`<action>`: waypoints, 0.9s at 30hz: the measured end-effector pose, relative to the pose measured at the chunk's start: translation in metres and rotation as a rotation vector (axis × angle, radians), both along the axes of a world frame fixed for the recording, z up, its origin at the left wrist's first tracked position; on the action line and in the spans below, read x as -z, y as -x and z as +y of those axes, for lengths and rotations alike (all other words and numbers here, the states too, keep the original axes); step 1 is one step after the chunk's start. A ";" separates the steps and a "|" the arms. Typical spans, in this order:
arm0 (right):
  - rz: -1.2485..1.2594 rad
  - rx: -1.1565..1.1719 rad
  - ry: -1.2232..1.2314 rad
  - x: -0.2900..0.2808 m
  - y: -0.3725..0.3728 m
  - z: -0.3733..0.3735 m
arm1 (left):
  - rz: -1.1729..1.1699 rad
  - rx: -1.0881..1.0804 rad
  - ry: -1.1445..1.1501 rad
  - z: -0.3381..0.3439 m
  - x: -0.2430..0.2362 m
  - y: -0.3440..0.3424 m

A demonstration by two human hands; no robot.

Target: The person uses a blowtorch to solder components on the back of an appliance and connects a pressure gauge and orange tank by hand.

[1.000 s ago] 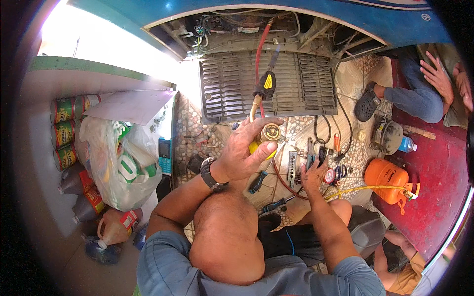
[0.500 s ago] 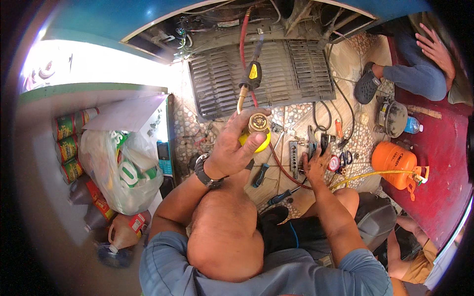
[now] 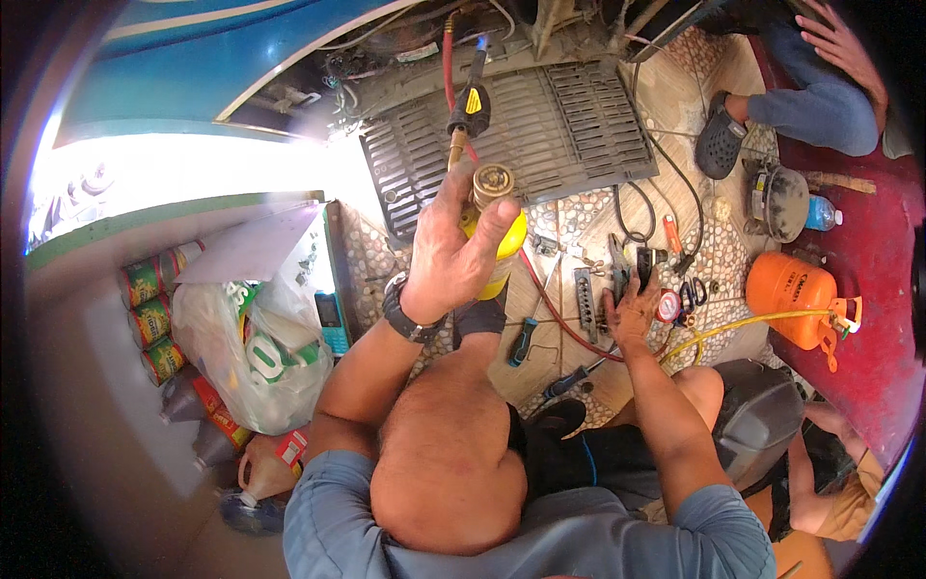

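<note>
Here the left hand [image 3: 453, 246] is raised above the tiled floor [image 3: 588, 217], its fingers wrapped tight round a yellow gas canister [image 3: 503, 246] with a brass valve head [image 3: 492, 181] on top. The canister is held upright, in front of a dark metal grille [image 3: 559, 125] that lies flat toward the far edge of the floor. Just above the valve head hangs a black and yellow hose fitting [image 3: 469, 108] on a red hose [image 3: 449, 58]; whether the two touch I cannot tell. The right hand [image 3: 632, 311] is lower and well apart from the canister, palm down with fingers loosely spread, resting among small tools on the floor beside a round gauge [image 3: 667, 306]; whether it grips anything I cannot tell. A blue-handled screwdriver [image 3: 521, 340] lies between the two arms. An orange gas cylinder [image 3: 793, 294] lies near the right edge, with a yellow hose [image 3: 733, 323] running from it.
</note>
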State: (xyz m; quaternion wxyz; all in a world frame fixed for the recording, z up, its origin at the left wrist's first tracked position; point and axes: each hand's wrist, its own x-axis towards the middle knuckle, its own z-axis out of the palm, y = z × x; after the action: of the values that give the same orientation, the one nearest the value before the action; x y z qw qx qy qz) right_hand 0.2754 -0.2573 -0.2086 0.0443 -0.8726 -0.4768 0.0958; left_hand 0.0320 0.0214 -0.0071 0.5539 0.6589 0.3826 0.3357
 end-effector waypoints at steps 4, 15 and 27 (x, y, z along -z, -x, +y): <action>-0.048 0.003 -0.039 0.001 0.002 0.001 | 0.050 0.016 -0.009 0.007 -0.007 -0.010; 0.016 0.030 -0.081 0.003 0.001 -0.002 | -0.072 0.088 0.049 0.012 -0.004 -0.021; 0.173 0.018 -0.092 -0.023 -0.007 -0.005 | 0.059 0.098 0.021 0.011 -0.007 -0.027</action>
State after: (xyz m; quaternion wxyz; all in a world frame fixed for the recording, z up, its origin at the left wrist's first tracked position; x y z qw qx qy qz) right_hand 0.2820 -0.2623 -0.1856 0.1261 -0.8623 -0.4674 0.1484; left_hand 0.0592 0.0320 0.0003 0.5650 0.6806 0.3695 0.2847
